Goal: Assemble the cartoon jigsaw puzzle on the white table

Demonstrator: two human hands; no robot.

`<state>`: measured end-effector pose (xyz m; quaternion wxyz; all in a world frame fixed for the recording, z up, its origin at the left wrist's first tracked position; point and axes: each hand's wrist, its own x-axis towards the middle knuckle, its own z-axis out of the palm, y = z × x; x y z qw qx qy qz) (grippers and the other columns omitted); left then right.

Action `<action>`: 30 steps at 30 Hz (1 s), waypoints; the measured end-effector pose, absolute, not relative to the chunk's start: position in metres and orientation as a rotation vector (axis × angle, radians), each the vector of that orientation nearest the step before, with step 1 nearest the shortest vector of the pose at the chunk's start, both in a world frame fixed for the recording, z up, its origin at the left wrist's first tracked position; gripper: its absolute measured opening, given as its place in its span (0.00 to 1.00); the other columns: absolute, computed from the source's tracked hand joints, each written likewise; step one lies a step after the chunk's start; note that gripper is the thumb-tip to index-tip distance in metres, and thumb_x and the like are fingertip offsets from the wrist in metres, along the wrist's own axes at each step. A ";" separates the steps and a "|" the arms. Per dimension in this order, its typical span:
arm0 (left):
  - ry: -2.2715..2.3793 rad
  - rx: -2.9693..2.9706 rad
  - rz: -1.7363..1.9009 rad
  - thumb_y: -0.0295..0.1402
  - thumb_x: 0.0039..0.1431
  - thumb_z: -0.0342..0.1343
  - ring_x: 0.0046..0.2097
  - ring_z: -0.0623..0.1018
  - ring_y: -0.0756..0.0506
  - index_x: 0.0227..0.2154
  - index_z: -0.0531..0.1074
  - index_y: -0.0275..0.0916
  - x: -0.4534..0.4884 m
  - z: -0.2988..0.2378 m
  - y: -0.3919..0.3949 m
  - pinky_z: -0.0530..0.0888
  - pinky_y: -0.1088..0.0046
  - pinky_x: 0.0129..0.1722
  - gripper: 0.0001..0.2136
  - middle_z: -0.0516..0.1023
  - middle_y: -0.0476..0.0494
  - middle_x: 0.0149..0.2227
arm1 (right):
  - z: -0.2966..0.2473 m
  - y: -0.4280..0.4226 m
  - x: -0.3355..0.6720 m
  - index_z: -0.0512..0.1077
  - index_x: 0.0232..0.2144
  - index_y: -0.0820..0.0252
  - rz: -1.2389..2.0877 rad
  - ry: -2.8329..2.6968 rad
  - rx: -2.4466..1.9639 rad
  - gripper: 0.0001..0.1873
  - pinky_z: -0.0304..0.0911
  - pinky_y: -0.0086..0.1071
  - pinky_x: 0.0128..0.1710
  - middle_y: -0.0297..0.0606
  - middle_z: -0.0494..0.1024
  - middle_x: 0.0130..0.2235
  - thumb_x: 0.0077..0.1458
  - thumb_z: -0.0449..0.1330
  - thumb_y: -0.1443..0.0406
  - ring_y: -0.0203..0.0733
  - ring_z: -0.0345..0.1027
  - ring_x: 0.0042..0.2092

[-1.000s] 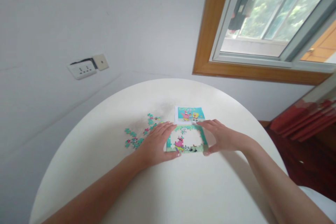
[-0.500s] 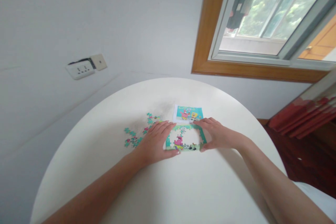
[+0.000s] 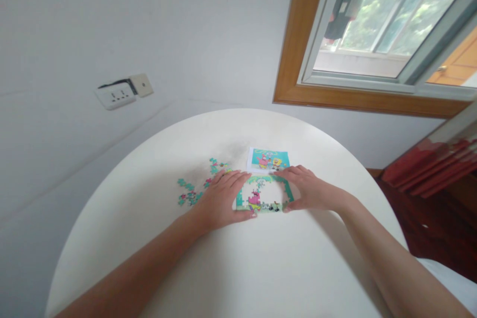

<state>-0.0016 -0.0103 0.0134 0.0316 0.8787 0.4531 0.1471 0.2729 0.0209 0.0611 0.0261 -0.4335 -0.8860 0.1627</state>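
Observation:
A partly assembled jigsaw puzzle (image 3: 254, 200) lies flat on the white table. Its border is joined, a pink figure fills part of the left side, and the white centre is bare. My left hand (image 3: 223, 198) grips the puzzle's left side, fingers at the top edge and thumb along the bottom. On the right side, my right hand (image 3: 308, 190) spans it the same way, thumb at the lower right corner. Just beyond the puzzle lies a printed reference picture (image 3: 270, 158) of cartoon figures. Loose puzzle pieces (image 3: 190, 195) are scattered left of my left hand, which partly hides some.
The round white table (image 3: 238, 268) has its far edge by the wall. A wall socket (image 3: 116, 95) is at the left. A wood-framed window (image 3: 285, 77) and a red curtain (image 3: 421, 174) are at the right.
The view has shifted very slightly. Both hands stay around the puzzle, with almost no visible movement; the pieces and picture keep their places on the table.

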 end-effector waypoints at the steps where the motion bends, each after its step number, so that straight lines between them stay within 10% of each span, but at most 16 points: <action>1: 1.401 2.707 0.449 0.58 0.50 0.54 0.62 0.62 0.36 0.61 0.56 0.37 -0.001 0.014 -0.010 0.47 0.54 0.64 0.41 0.64 0.34 0.61 | 0.061 0.021 0.273 0.59 0.61 0.54 0.497 -2.737 -1.343 0.47 0.52 0.48 0.56 0.44 0.65 0.57 0.39 0.69 0.55 0.54 0.55 0.56; 30: 1.379 2.691 0.292 0.59 0.48 0.55 0.63 0.61 0.35 0.63 0.52 0.40 -0.011 0.023 -0.008 0.48 0.52 0.63 0.43 0.61 0.35 0.62 | 0.050 0.022 0.261 0.53 0.63 0.50 0.479 -2.725 -1.250 0.49 0.50 0.52 0.57 0.43 0.63 0.60 0.41 0.67 0.50 0.56 0.54 0.59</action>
